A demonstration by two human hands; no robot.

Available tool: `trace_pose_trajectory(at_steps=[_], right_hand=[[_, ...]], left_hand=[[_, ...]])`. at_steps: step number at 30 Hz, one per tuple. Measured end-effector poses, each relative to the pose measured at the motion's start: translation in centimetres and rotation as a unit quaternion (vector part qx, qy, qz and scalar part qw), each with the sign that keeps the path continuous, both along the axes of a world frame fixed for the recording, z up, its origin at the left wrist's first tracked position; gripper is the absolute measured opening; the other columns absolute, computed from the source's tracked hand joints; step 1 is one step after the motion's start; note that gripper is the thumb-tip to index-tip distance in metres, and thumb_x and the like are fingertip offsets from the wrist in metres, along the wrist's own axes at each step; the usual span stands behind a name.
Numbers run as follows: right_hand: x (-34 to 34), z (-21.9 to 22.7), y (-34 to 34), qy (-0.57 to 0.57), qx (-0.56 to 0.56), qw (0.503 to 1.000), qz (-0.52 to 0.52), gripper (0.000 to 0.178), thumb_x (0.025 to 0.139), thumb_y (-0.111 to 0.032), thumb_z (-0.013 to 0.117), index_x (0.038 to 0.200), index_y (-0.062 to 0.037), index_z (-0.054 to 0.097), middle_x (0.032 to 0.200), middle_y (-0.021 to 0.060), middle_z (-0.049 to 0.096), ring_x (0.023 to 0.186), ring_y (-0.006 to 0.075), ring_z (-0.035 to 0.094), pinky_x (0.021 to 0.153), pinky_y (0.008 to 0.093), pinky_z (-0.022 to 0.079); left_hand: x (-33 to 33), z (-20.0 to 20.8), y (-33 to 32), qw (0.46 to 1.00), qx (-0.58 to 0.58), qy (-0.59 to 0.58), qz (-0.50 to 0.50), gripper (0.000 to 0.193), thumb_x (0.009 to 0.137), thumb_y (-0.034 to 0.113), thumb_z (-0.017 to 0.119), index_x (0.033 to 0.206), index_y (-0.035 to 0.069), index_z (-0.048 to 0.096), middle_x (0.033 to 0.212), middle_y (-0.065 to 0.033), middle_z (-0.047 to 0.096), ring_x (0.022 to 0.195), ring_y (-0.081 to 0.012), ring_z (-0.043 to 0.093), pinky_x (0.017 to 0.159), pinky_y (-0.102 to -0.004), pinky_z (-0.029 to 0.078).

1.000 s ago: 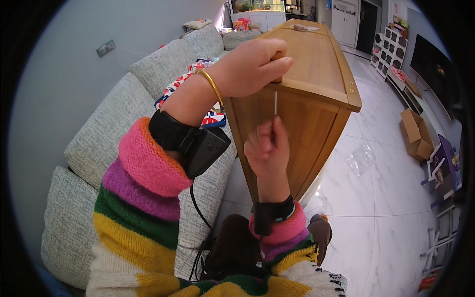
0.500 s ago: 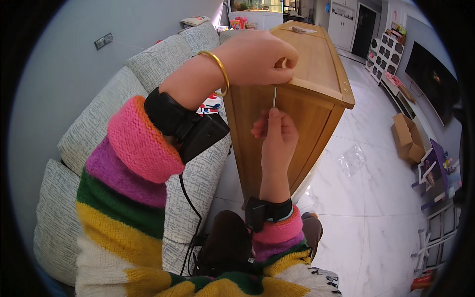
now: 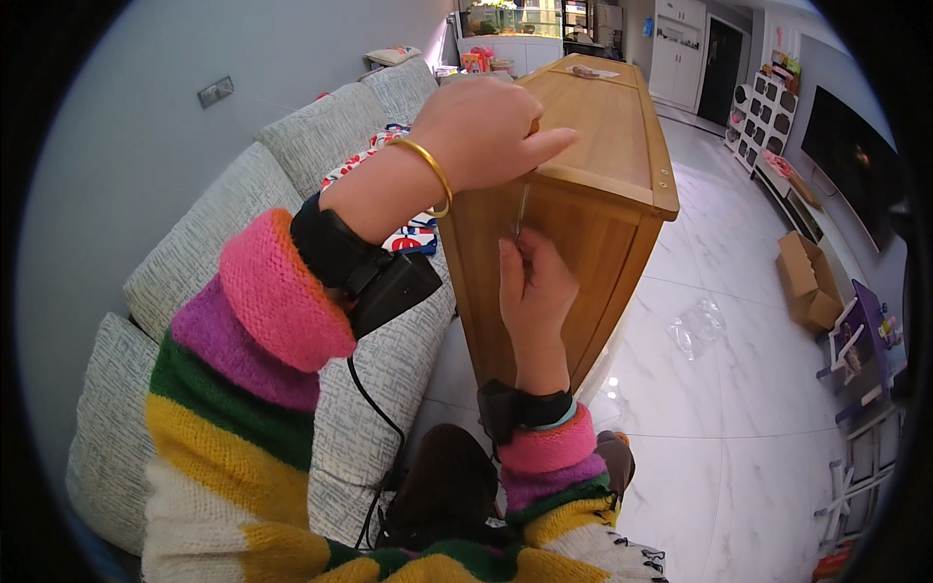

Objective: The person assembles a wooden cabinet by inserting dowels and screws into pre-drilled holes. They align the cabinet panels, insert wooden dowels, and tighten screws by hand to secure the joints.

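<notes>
My left hand is closed above the near top edge of a wooden cabinet, its thumb stretched out to the right. From beneath this fist runs the slim metal shaft of what looks like a screwdriver; any handle is hidden in the fist. My right hand is lower, in front of the cabinet's near end panel. Its thumb and forefinger close around the shaft's lower end. Whether a small part sits at the tip cannot be made out. The wooden top slopes away from me.
A pale sofa lines the left, with a patterned cloth beside the cabinet. To the right, a clear plastic bag and an open cardboard box lie on the marble floor. A black cable hangs below my left wrist.
My left thumb has stretched out from its folded place against the fingers. My right hand is slightly lower and left, its thumb and forefinger turned. The view has shifted a little, showing more cloth.
</notes>
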State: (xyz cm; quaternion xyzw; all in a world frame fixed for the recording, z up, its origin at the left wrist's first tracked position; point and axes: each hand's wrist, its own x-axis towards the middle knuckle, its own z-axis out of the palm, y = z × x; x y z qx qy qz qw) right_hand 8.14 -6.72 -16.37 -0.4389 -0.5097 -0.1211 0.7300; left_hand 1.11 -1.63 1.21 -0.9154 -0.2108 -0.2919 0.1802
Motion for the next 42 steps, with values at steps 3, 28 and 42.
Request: trace_pose_trajectory(at_steps=[3, 28, 42], right_hand=[[0.8, 0.1, 0.1, -0.065, 0.038, 0.994, -0.078, 0.021, 0.076, -0.014, 0.067, 0.09, -0.0017, 0.058, 0.069, 0.01, 0.058, 0.057, 0.025, 0.057, 0.052, 0.031, 0.047], [-4.2, 2.5, 0.2, 0.556, 0.131, 0.668, 0.477, 0.031, 0.094, -0.029, 0.043, 0.073, -0.0066, 0.049, 0.048, -0.0022, 0.038, 0.037, 0.0071, 0.031, 0.035, 0.0202, 0.024], [-1.8, 2.6, -0.1, 0.492, -0.061, 0.787, 0.368, 0.029, 0.091, -0.027, 0.049, 0.082, -0.0011, 0.057, 0.055, 0.0015, 0.051, 0.045, 0.0083, 0.044, 0.043, 0.0193, 0.035]], left_hand=[[0.1, -0.2, 0.2, 0.995, -0.065, -0.05, -0.064, 0.04, 0.082, 0.032, 0.049, 0.059, 0.0, 0.054, 0.053, -0.0116, 0.055, 0.048, -0.0242, 0.053, 0.05, -0.0327, 0.042], [0.0, -0.9, 0.4, 0.941, -0.286, -0.083, -0.161, 0.03, 0.086, 0.016, 0.048, 0.061, 0.001, 0.042, 0.051, 0.0035, 0.037, 0.048, -0.0032, 0.033, 0.042, -0.0217, 0.03], [0.0, -1.1, 1.8, 0.926, -0.295, -0.054, -0.231, 0.03, 0.088, 0.017, 0.046, 0.062, 0.004, 0.04, 0.052, 0.0023, 0.039, 0.049, -0.0042, 0.034, 0.044, -0.0222, 0.031]])
